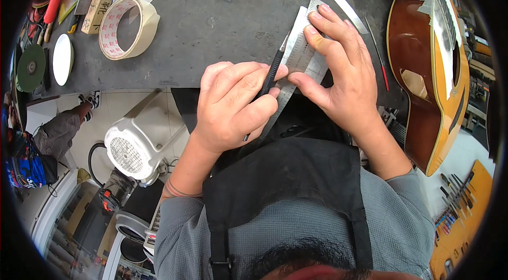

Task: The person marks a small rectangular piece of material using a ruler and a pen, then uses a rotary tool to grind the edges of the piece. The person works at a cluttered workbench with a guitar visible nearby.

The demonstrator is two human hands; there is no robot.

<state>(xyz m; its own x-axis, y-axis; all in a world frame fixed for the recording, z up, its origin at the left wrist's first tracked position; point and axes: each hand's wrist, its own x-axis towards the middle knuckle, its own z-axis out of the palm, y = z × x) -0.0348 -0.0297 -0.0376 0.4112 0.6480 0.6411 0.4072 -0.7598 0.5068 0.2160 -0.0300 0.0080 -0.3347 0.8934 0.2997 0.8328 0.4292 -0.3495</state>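
My left hand is closed around a slim black-handled craft knife, whose metal tip points up and away from me. That tip lies along the left side of a steel ruler, over a pale flat strip partly under the ruler. With fingers spread, my right hand presses flat on the ruler's far part and right side. The ruler runs slantwise toward my body, past the bench's near edge. What lies beneath my right palm is hidden.
An acoustic guitar stands right of the dark bench, near a thin red-ended tool and a metal strip. Leftward are a masking tape roll, wooden block, white disc and another person's leg.
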